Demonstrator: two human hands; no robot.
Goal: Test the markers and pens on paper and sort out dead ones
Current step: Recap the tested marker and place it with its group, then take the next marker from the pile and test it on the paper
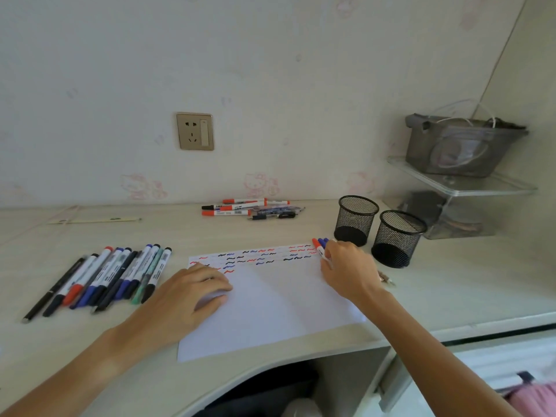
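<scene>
At the far left of the frame, a row of capped markers and pens with black, red, blue and green ends (pixel 102 278) lies side by side on the pale wooden table (pixel 270 227). Their white bodies have dark print, but it is too small to read. I cannot tell if this row is the good pile or the dead pile.

Next comes the left hand (pixel 192 291). It lies flat on the lower left part of the white sheet of paper (pixel 270 305), and its fingers (pixel 221 287) are loosely together, holding nothing, just pressing the sheet down.

The top of the paper is full of short wavy test lines in red, blue and black (pixel 258 255). The rest of the sheet is blank. So a lot of testing looks done.

Up in the middle of the frame, by the wall, sits a small pile of red-capped markers and dark pens (pixel 249 209). They have labels, but these are too blurry to read. These may be waiting for a test, or sorted out; I cannot say.

At the right edge of the paper, the right hand (pixel 346 266) has its fingers curled round a bunch of markers with red and blue caps (pixel 320 243).

Just to the right stand two black wire mesh cups (pixel 379 230). Nothing shows inside them, so the sorting into cups looks not started.

No words can be read anywhere.
</scene>
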